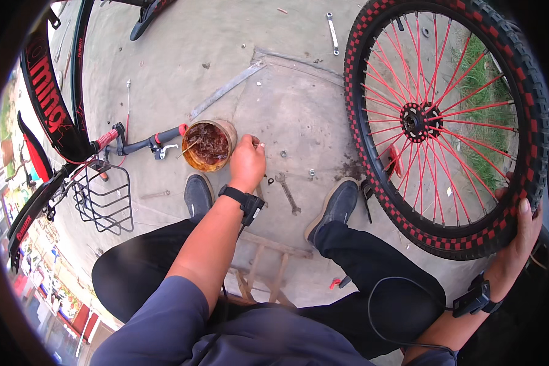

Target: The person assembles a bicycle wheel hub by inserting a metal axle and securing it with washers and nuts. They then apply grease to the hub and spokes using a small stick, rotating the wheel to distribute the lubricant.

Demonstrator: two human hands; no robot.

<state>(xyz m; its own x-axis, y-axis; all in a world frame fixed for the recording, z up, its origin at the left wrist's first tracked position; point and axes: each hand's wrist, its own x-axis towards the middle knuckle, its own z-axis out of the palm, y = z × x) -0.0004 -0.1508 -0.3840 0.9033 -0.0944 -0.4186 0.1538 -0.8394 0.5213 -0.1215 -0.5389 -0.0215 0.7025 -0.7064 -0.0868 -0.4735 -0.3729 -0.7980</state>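
My left hand (pixel 248 163) is closed, its fingers curled together beside the right wall of a round can (pixel 221 161). Whatever the fingers may hold is hidden. Dark reddish-brown grease (pixel 208 141) fills the can, and a thin stick (pixel 192 147) leans in it. At the right stands a bicycle wheel (pixel 491 235) with red spokes, a red-and-black checkered rim and a knobby black tyre. My right hand (pixel 523 229) grips its lower right edge, thumb on the tyre and fingertips showing near the rim. The hub (pixel 416 122) is bare of an axle fitting on the side I see.
On the concrete lie an open-end wrench (pixel 288 194), another wrench (pixel 332 34), and small nuts (pixel 312 172). A bicycle frame (pixel 49 100) with handlebar and black wire basket (pixel 107 198) lies left. Below me is a wooden stool-like frame (pixel 265 262). A flat metal strip (pixel 226 90) lies beyond the can.
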